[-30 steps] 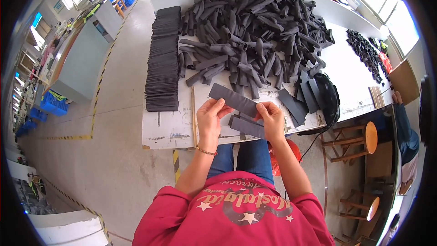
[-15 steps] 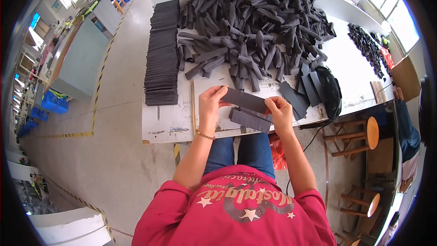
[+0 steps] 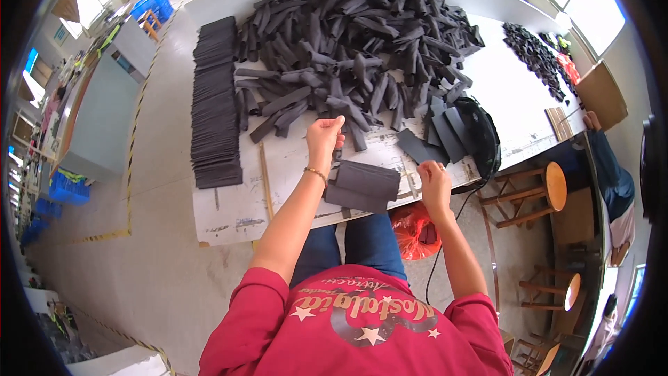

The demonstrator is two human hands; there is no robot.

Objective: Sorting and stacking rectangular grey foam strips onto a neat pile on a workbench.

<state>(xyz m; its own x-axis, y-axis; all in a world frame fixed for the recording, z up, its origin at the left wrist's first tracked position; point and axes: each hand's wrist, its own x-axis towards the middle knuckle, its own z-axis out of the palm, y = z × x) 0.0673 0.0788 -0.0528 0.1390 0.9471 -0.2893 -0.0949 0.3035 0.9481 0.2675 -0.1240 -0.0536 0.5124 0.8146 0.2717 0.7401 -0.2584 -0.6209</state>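
Observation:
Dark grey fabric strips (image 3: 363, 186) lie side by side, partly overlapping, near the front edge of the white table (image 3: 229, 219). My left hand (image 3: 325, 141) is above their far side, fingers curled and thumb pressed down, close to the near end of a heap of dark fabric tubes (image 3: 376, 35). Whatever those fingers hold, if anything, is hidden. To the right of the strips, my right hand (image 3: 435, 184) hovers by the table edge with its fingertips pinched together; nothing in them can be made out.
A long row of stacked dark pieces (image 3: 216, 104) lines the table's left side. Flat dark pieces (image 3: 445, 132) lie by a black round container (image 3: 480, 139) on the right. A wooden stick (image 3: 266, 179), a red plastic bag (image 3: 415, 230) and a wooden stool (image 3: 553, 186) are nearby.
The dark strip that was stretched between both hands has been let go and lies on the table with the other. My hands have moved apart, and the view has shifted.

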